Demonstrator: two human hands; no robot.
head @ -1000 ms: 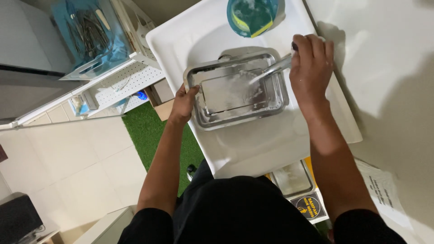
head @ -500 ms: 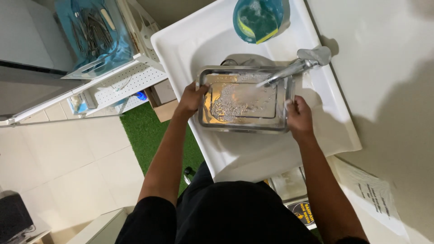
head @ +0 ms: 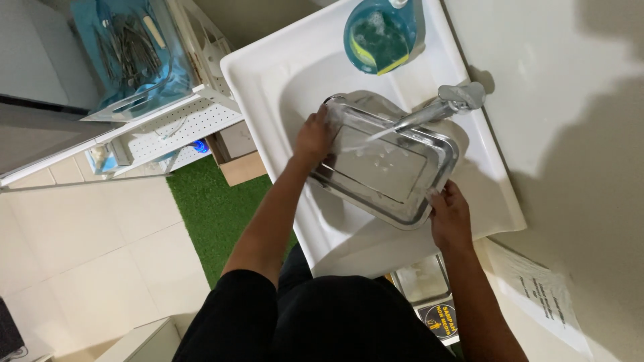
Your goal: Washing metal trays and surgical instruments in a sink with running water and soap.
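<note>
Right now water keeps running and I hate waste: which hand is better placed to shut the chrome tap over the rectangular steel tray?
Right hand, probably: it grips the steel tray corner on the chrome tap side. The left hand is across the tray.

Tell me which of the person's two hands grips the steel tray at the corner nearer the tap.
The left hand: its grip is on the rectangular stainless-steel tray at the far corner, level with the metal tap. The right hand holds the near corner.
</note>
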